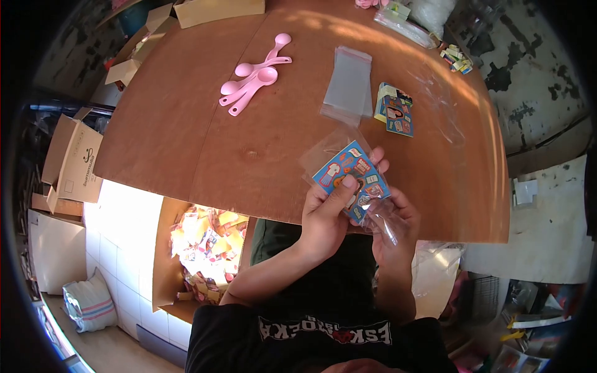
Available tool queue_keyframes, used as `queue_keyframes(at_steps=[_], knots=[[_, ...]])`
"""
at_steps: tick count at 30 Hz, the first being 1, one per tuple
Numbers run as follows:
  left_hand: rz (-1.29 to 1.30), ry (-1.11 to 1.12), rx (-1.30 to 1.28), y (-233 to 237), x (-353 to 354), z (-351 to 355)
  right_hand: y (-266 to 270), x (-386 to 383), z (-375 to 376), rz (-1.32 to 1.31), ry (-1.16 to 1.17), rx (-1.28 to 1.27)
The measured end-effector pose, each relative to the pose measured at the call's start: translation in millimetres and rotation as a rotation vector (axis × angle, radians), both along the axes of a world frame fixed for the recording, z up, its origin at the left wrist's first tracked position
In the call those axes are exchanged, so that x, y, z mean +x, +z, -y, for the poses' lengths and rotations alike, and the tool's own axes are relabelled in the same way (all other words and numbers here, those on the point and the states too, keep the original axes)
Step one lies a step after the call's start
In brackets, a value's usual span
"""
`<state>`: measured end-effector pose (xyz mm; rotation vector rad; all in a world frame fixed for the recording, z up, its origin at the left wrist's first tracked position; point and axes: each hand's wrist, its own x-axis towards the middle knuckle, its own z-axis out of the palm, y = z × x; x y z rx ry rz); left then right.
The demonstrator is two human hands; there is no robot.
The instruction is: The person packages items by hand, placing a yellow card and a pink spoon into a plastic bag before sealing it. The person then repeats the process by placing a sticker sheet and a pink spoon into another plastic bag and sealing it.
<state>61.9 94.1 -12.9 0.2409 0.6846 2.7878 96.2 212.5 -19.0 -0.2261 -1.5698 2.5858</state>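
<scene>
My left hand [328, 214] holds a blue printed card [354, 174] with its thumb pressed on the front. Clear plastic film surrounds the card and sticks out at its upper left. My right hand [398, 217] grips crumpled clear plastic [387, 225] at the card's lower right, its fingertips showing behind the card. Beyond my hands lies a stack of clear plastic bags [348, 84]. To its right is a small pile of similar blue cards [398, 115]. Several pink measuring spoons [258, 78] lie farther left on the table.
The brown table [161, 124] has a curved edge. Below its front edge stands an open carton [165, 261] full of colourful packets. Another carton [74, 161] stands at the left. Plastic packs [407, 28] and small boxes [457, 60] lie at the far right edge.
</scene>
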Motion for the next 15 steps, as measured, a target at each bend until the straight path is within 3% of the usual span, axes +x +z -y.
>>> queue_keyframes(at_steps=[6,8,12,14,15], knots=[[-0.077,0.013,-0.023,-4.7,3.4,8.5,-4.4,-2.6,23.6,-0.064,0.010,-0.040],[-0.044,-0.058,0.008,-5.1,4.1,12.7,-1.3,-5.4,26.4,-0.142,0.013,0.293],[0.030,-0.044,0.071,-7.3,-2.5,19.5,-5.6,-9.4,33.9,-0.163,-0.084,0.602],[0.065,-0.081,0.088,-6.8,-6.2,24.9,-11.7,-13.7,37.3,-0.486,-0.341,0.963],[0.097,-0.121,0.100,-7.0,-8.3,28.0,-10.3,-13.6,39.3,-0.557,-0.375,0.984]])
